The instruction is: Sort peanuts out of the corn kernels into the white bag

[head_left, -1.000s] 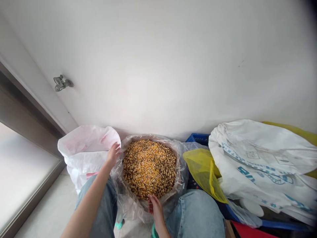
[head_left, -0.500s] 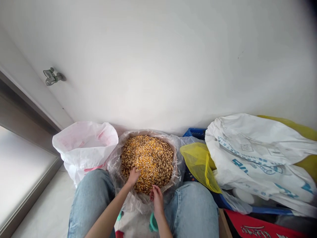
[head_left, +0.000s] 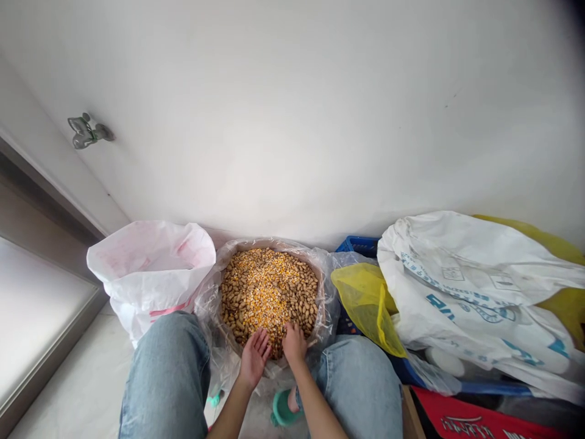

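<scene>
Spreading wide, the left hand has drawn back from the middle of the heap to its near edge, palm up, fingers fanned and apparently empty. The right hand has moved further in and sits bunched, its fingers pressed into the pile, though I cannot tell whether they hold anything. The heap of unshelled peanuts and yellow corn kernels fills a round container lined with a clear plastic bag, which stands on the floor between the person's knees and the wall. Corn lies thickest across the middle, with peanuts mostly around the edge. To its left slumps an open white woven sack with pink marks. To its right are a yellow plastic bag, a blue plastic crate and a large printed white sack. Denim-covered knees frame the view, a teal slipper shows below the hands, and a small metal tap juts from the wall.
</scene>
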The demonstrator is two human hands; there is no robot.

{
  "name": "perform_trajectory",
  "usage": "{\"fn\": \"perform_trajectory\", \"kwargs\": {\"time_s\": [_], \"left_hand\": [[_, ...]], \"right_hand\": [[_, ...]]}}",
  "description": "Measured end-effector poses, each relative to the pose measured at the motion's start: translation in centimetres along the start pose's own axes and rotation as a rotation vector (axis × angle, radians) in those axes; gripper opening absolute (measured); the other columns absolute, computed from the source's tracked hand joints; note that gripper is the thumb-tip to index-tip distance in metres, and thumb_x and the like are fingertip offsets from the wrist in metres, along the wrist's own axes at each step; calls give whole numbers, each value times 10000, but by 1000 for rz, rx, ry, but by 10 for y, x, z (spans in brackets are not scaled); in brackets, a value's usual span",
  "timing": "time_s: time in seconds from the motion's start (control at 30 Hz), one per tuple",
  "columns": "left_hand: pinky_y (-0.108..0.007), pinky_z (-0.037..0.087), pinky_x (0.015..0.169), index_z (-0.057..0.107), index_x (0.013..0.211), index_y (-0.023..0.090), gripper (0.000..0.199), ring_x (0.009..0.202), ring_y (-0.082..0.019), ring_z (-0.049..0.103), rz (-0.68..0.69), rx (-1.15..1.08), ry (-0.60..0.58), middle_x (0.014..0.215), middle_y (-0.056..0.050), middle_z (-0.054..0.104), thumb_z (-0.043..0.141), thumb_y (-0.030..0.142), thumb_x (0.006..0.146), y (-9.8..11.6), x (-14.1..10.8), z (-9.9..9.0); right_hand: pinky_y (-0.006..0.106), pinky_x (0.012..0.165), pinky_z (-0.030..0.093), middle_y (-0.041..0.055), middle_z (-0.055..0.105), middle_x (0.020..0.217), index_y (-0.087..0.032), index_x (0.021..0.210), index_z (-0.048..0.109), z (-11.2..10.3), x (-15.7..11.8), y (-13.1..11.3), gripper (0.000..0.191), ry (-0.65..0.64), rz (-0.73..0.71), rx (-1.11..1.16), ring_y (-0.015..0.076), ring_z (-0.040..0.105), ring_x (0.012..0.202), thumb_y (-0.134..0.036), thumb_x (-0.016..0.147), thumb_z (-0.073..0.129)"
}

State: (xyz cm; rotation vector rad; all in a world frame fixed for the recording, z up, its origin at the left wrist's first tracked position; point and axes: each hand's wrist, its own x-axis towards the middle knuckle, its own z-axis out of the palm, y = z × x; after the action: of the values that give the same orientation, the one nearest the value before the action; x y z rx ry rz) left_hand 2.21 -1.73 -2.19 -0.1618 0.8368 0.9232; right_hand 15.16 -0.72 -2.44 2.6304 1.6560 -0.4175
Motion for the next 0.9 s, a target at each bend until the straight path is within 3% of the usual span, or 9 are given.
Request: {"fn": "perform_trajectory", "kwargs": {"time_s": [0.27, 0.47, 0.67, 0.9], "left_hand": [[-303, 402, 866, 571, 936, 195, 202, 1018, -161, 537, 4, -2, 9, 1093, -79, 590, 426, 246, 805, -1, 0, -1], [-311, 390, 887, 564, 986, 207, 239, 1137, -185, 447, -16, 1, -44, 1293, -50, 442, 424, 277, 806, 1, -6, 0], [-316, 358, 926, 582, 944, 189, 246, 1205, -189, 365, -17, 14, -41, 1334, -50, 392, 402, 295, 815, 2, -6, 2], [-313, 335, 947, 588, 969, 211, 246, 1201, -176, 370, 2, 27, -57, 1284, -41, 456, 441, 297, 791, 0, -3, -2]], "right_hand": [[258, 637, 414, 114, 551, 1041, -202, 973, 577, 7, -1, -1, 373, -7, -5, -149, 197, 555, 901, -74, 796, 275], [243, 635, 412, 123, 555, 1012, -194, 974, 576, 3, -3, -2, 351, -9, 9, -174, 194, 554, 909, -73, 792, 301], [244, 648, 412, 118, 578, 952, -189, 964, 576, 2, -3, -2, 344, -24, 1, -162, 187, 568, 888, -65, 789, 307], [247, 628, 411, 122, 595, 937, -171, 928, 568, 6, -2, -1, 294, -40, 6, -135, 175, 600, 819, -85, 800, 317]]}}
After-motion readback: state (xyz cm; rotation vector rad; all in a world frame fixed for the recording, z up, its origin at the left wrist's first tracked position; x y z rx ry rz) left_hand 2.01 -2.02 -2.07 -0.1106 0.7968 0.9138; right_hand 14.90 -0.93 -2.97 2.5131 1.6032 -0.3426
